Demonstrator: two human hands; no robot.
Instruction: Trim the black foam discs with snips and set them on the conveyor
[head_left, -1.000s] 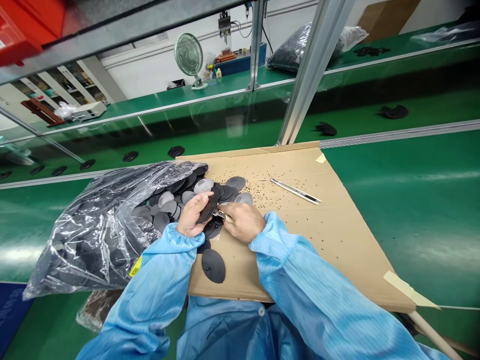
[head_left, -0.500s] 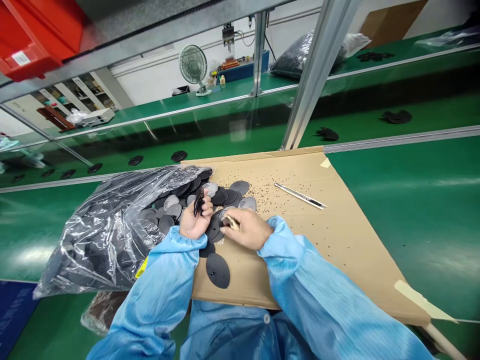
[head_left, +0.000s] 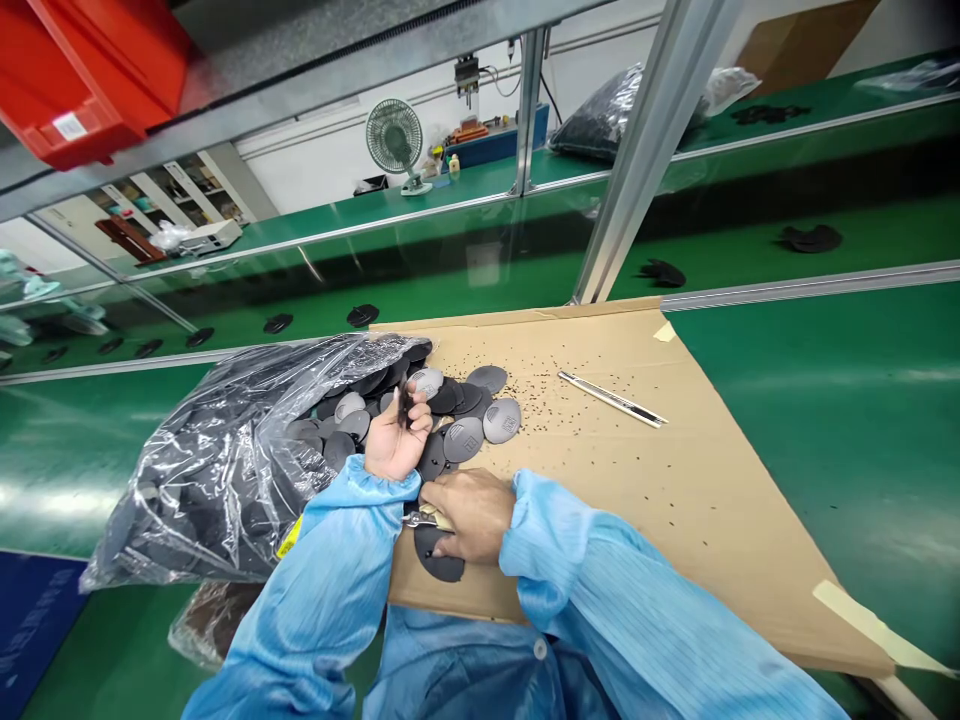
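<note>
My left hand (head_left: 397, 445) is closed around black plastic discs (head_left: 405, 405), seen nearly edge-on; I cannot tell how many. In my right hand (head_left: 472, 515) are small nippers (head_left: 431, 517) with cream handles, their metal tip pointing left. The thumb of that hand lies on a single oval black disc (head_left: 441, 568) near the front of the cardboard. Between and beyond my hands is a loose heap of dark and grey discs (head_left: 463, 438), spilling from the mouth of a clear plastic bag (head_left: 217, 460) at left.
A cardboard sheet (head_left: 600, 520) covers the green bench, sprinkled with tiny dark bits. On it lies a slim utility knife (head_left: 611, 398). A metal post (head_left: 652, 150) rises behind. Small disc stacks (head_left: 363, 315) line the belt at the back. A red bin (head_left: 97, 80) hangs upper left.
My right hand has moved down and toward me with the nippers, from the heap to the nearest disc. My left hand still holds its discs. The view has shifted slightly.
</note>
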